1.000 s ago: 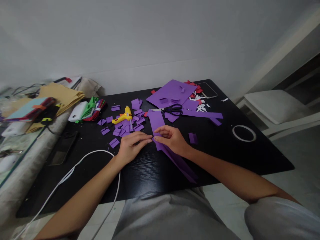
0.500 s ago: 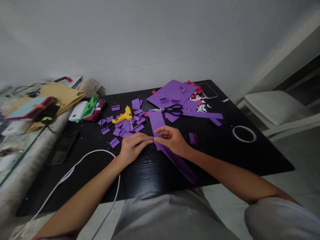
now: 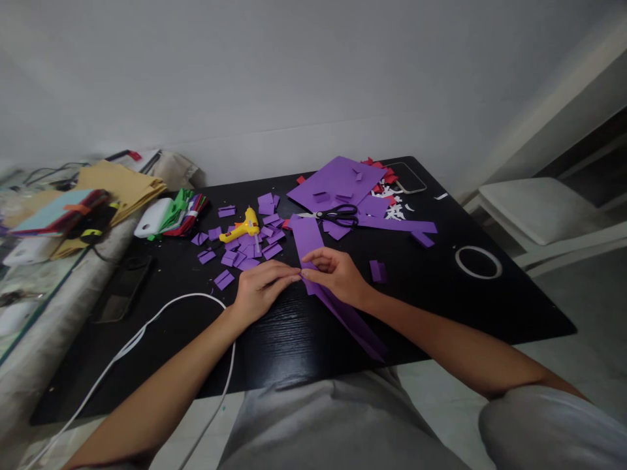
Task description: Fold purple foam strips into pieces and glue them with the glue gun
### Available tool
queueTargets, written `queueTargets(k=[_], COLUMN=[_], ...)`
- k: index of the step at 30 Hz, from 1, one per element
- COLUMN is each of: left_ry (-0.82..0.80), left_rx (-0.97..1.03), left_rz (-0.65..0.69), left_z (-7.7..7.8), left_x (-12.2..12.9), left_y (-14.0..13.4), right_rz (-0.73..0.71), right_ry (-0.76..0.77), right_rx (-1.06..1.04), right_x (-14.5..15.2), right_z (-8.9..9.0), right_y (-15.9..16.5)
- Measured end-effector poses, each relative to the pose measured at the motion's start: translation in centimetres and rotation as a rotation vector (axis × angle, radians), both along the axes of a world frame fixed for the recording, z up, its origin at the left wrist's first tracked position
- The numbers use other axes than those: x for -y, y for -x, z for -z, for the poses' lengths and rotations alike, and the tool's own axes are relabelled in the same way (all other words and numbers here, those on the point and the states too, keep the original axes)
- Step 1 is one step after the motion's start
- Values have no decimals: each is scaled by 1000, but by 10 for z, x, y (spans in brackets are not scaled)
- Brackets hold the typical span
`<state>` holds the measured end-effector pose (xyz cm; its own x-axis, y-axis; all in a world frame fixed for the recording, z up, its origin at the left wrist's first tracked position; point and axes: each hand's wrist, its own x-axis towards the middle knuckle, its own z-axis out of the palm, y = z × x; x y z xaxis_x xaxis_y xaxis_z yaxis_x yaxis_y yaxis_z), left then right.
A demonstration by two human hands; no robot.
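Both of my hands meet at a long purple paper strip [image 3: 350,320] that slants down toward the table's front edge. My left hand [image 3: 264,287] is closed, its fingertips pinching the strip's left side. Thumb and fingers of my right hand [image 3: 337,277] close on the same strip from the right. A wider purple paper piece [image 3: 306,235] lies flat just beyond and partly under the fingers. Black-handled scissors [image 3: 337,214] rest past it, blades pointing left. Left of the hands, a yellow glue gun [image 3: 241,226] sits on several small folded purple paper pieces [image 3: 235,258].
A large purple sheet [image 3: 333,179] lies at the back, beside red and white scraps [image 3: 394,207]. A roll of tape [image 3: 479,262] is at the right. A white cable [image 3: 161,320] curves across the left, near a dark phone [image 3: 125,290]. Coloured paper bundles [image 3: 183,215] stand farther back.
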<state>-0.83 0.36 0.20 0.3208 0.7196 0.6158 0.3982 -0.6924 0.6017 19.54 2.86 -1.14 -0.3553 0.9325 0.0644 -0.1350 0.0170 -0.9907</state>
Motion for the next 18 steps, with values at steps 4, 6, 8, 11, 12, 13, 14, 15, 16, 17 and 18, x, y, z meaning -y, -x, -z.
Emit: queueTargets(k=[4,6,8,11,12,13,14,15,16,17,18], left_ry=[7,10,12,29,41,54,66,74,79,82,86], left_rx=[-8,-14,-17,-13,-10,-10,-15,-24,-35,-47,-57], left_rz=[-2,-6,-27,-79,-90,-93,-88,-77,-61,-43,-29], left_z=[0,-1,-2,-4,-4,-4,-4,-3,-3,-2,-2], left_x=[0,-1,-3,-4,-5,-5,-5,-4,-4,-3,-2], left_y=[1,2,4,6,6,6,5,4,3,2,1], right_rz=[6,7,10,13,14,16,18,18,15,10,7], right_ry=[0,6,12,17,19,20,22,25,28,30,29], right_rx=[1,2,-3,-11,-10,-8,-8,-10,-13,-16,-20], right_x=[0,0,0,-1,-1,-1,-1,-1,-1,-2,-2], right_z=[1,0,0,1,1,1,2,2,2,2,3], right_y=[0,0,0,1,1,1,1,1,1,1,1])
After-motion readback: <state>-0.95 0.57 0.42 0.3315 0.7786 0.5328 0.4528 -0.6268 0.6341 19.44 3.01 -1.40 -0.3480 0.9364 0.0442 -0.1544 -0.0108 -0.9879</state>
